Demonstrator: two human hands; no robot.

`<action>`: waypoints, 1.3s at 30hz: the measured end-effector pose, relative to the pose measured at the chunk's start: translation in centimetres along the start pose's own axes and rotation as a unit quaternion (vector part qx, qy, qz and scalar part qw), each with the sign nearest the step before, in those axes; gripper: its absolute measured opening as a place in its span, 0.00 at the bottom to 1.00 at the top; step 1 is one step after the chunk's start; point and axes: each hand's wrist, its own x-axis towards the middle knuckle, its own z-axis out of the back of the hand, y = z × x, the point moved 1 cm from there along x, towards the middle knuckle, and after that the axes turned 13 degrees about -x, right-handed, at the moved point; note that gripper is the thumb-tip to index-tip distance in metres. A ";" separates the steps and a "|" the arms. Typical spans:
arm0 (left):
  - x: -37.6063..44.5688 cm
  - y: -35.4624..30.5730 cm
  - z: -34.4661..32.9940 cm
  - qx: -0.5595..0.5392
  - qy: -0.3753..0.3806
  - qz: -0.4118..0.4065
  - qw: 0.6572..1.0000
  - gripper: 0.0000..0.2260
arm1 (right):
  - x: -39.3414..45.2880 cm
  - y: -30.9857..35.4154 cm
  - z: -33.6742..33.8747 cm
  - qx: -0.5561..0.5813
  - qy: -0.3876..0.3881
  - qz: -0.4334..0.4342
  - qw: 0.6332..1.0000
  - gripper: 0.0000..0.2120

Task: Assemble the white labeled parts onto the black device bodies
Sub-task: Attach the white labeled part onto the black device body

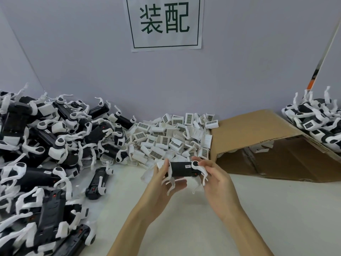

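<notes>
**Both hands on one black body, above the table**

While our left hand (162, 179) curls round one end of a black body (180, 169), our right hand (215, 175) pinches the other end, thumb on a round white cap. White legs hang from the body. It sits lengthwise between both hands, lifted off the white table (258, 209).

Just behind it: a heap of white labeled parts (171, 137) against the wall. Left: a large pile of black bodies (46, 145) with white legs. Right: an open cardboard box (267, 150) on its side, a smaller pile (317, 122) on top. Paper sign (165, 23) on wall.
</notes>
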 end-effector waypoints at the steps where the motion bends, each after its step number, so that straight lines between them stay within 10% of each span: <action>1: 0.0 -0.1 0.0 0.002 -0.012 -0.002 1.000 0.30 | 0.0 0.0 -0.1 -0.014 -0.005 0.003 1.000 0.13; 10: 0.2 -0.3 1.3 0.070 0.000 -0.071 0.995 0.27 | 0.5 0.1 1.2 -0.207 0.006 -0.038 0.977 0.33; 39: -1.4 -2.2 0.6 0.247 -0.001 -0.203 0.948 0.31 | -0.4 0.4 1.7 -0.353 0.172 0.016 0.919 0.27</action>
